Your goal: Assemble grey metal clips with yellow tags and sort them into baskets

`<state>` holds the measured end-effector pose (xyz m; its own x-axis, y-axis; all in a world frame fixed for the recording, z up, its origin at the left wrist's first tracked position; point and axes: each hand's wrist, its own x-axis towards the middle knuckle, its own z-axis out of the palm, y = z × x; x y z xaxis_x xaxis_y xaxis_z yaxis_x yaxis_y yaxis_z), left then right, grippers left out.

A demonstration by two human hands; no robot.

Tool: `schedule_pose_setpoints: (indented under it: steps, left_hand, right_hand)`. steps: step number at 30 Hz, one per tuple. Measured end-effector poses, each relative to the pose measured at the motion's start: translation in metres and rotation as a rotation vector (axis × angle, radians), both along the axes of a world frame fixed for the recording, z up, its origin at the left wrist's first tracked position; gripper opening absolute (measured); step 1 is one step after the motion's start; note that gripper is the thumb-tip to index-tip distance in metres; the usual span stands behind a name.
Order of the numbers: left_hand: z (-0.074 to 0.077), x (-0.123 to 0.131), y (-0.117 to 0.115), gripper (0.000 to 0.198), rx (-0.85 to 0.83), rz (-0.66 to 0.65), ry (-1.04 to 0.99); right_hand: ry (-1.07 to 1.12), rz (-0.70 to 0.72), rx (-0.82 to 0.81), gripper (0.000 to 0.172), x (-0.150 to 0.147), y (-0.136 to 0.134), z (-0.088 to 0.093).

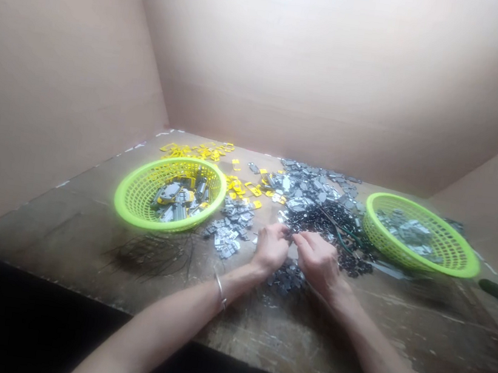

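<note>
Our left hand (272,246) and right hand (319,260) meet at the near edge of the black pile (325,218), fingertips pinched together on a small dark piece (289,236), mostly hidden by our fingers. With so little to hold, we could lose it if one pinch slackens; dropped, it could vanish among the like-coloured bits of the black pile. Just nearer us than that pile, under our wrists, lie grey parts (288,277) that a low forearm might scatter. Left of the pile, silver parts (229,230) sit close enough to mix in if swept. Farther left stands a green basket (123,197); right of the pile, a second basket (468,264) looks tilted, so a knocked elbow could spill its plates (412,232).
</note>
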<state>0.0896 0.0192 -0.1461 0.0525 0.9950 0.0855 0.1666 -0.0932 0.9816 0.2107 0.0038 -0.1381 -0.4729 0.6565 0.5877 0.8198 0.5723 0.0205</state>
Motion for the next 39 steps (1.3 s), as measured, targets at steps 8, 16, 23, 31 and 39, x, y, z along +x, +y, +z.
schedule_pose_setpoints:
  steps: [8, 16, 23, 31, 39]
  left_hand:
    - [-0.001, 0.002, -0.001, 0.009, 0.043, -0.067, 0.151]
    - [-0.003, 0.000, 0.005, 0.011, -0.079, -0.147, -0.031]
    - [-0.006, -0.002, 0.008, 0.017, -0.137, -0.146, -0.076]
    - [-0.006, -0.002, 0.011, 0.018, -0.186, -0.100, -0.106]
    - [0.006, -0.004, 0.012, 0.011, -0.422, -0.161, -0.426]
  right_hand:
    - [0.325, 0.069, -0.410, 0.017, 0.013, 0.011, 0.007]
    - [0.790, 0.027, -0.827, 0.016, 0.016, 0.014, 0.007]
    - [0.893, -0.049, -0.897, 0.019, 0.009, 0.014, 0.007]
    - [1.038, -0.123, -0.981, 0.017, -0.002, 0.012, 0.012]
    - [0.972, -0.100, -0.993, 0.018, 0.000, 0.014, 0.011]
